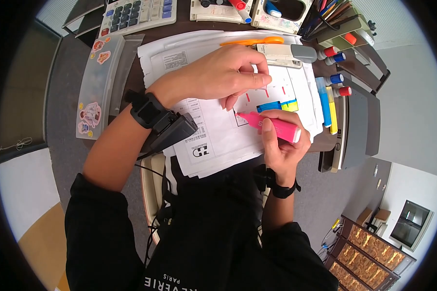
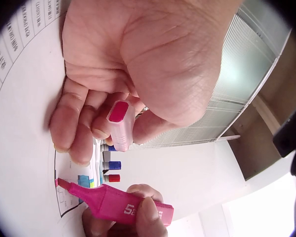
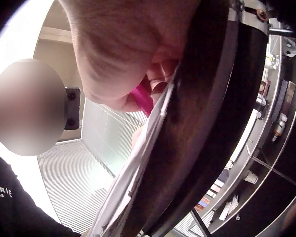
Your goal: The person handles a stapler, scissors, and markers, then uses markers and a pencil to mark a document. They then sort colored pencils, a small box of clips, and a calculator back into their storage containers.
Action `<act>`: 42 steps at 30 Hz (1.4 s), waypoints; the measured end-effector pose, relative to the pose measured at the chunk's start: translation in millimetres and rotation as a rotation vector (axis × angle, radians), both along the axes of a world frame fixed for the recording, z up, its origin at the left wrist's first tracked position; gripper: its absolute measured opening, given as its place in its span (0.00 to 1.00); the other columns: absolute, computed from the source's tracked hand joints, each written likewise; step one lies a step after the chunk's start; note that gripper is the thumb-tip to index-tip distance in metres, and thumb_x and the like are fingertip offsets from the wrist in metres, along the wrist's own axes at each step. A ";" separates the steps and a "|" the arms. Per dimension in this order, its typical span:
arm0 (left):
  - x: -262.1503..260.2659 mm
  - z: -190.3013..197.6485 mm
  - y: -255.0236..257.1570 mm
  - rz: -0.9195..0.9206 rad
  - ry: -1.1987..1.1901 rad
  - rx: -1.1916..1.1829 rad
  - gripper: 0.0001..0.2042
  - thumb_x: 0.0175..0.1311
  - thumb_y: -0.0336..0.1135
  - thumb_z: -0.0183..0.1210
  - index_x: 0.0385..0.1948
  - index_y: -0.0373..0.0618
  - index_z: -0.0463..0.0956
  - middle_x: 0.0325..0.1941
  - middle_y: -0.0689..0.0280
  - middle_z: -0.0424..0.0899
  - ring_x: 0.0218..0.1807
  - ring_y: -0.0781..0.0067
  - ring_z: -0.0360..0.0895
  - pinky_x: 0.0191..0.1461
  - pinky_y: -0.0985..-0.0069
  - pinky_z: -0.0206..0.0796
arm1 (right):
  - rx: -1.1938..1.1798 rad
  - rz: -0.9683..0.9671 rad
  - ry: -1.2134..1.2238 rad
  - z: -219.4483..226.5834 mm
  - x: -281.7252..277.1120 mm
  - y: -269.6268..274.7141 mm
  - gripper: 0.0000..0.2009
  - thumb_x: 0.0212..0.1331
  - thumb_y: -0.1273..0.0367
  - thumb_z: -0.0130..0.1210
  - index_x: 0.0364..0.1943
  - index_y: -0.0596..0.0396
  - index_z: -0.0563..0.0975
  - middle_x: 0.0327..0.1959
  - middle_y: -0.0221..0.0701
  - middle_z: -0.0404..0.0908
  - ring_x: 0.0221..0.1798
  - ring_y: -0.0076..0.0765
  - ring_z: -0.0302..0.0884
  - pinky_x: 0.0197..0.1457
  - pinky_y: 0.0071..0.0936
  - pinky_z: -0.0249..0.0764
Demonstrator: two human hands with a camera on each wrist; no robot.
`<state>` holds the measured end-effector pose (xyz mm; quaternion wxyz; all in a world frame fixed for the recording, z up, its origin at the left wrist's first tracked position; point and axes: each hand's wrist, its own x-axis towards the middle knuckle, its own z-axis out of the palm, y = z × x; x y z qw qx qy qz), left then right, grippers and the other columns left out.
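Marker point(image 1: 282, 130), one: pinched in my right grip point(image 1: 287, 148), long axis slanting leftward, tip at drawn box point(image 1: 241, 125). Cap point(image 2: 121, 128), one: pinched in my left grip point(image 1: 223, 72), beside tip.

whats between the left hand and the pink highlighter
In the head view, part of the printed sheet lies between the left hand and pink highlighter, with reddish marks and a blue-and-yellow strip.

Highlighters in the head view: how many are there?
3: pink highlighter in the right hand; blue highlighter and yellow highlighter side by side, right of the papers. Others may hide in the pen holder.
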<state>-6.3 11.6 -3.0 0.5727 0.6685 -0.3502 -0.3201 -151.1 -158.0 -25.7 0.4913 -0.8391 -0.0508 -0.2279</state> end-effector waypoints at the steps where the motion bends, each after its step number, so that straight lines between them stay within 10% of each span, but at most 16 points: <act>1: -0.2 0.1 -0.1 0.001 -0.002 -0.003 0.12 0.74 0.39 0.54 0.40 0.38 0.74 0.18 0.68 0.75 0.14 0.82 0.73 0.18 0.84 0.61 | 0.003 -0.008 0.003 0.1 -0.2 0.5 0.05 0.56 0.75 0.64 0.36 0.58 0.81 0.30 0.33 0.86 0.28 0.29 0.84 0.34 0.21 0.76; 42: -0.3 0.6 -0.7 0.008 0.005 0.016 0.10 0.74 0.39 0.53 0.39 0.41 0.74 0.18 0.69 0.74 0.14 0.82 0.74 0.18 0.85 0.62 | 0.112 -0.225 -0.052 -7.3 -3.2 -5.9 0.04 0.60 0.75 0.60 0.36 0.61 0.81 0.28 0.33 0.85 0.27 0.22 0.79 0.33 0.20 0.73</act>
